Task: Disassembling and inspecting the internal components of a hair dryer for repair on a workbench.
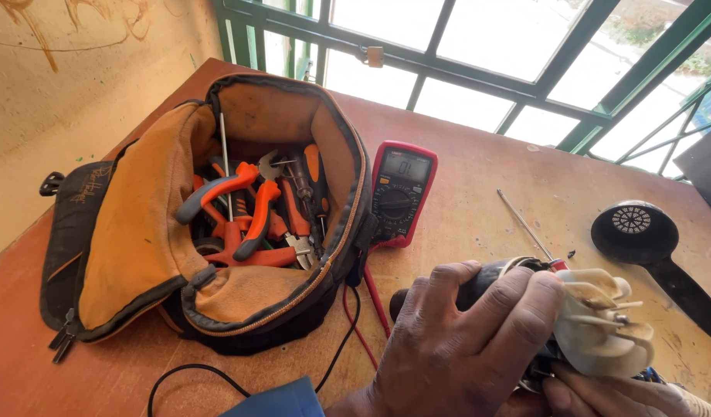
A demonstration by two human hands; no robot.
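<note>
Reddish-brown wooden table [487, 208] fills our view, pushed up against a green-framed window [479, 46] with a small padlock [375, 55] hanging on one bar; bare yellowish wall on the left.

Biggest item on it: an open tool bag [147, 239], black outside, orange lining, lying left of centre. Inside we see orange-handled pliers [243, 208] and cutters piled together, plus a thin metal rod standing against the lining.

Just right of the bag, touching its edge: a red multimeter [400, 193], face up, display lit. Its red and black leads [355, 316] trail down toward us across the table.

Far right: a black rear housing [641, 232] with a round vent grille, lying flat, well apart from the bag.

Near bottom right, our left hand [463, 340] is wrapped around a dark motor body [487, 282], fingers closed over the top of it. A cream fan impeller [602, 324] sits on the motor's right end, blades facing right. Our right hand [610, 394] is mostly out of frame; only a thumb and finger edge show under the impeller, touching it, and we cannot tell how firmly they grip.

A thin screwdriver [525, 228] lies on the table just behind the motor, its red handle end hidden by our knuckles.

Blue sleeve [282, 401] at the bottom edge.
</note>
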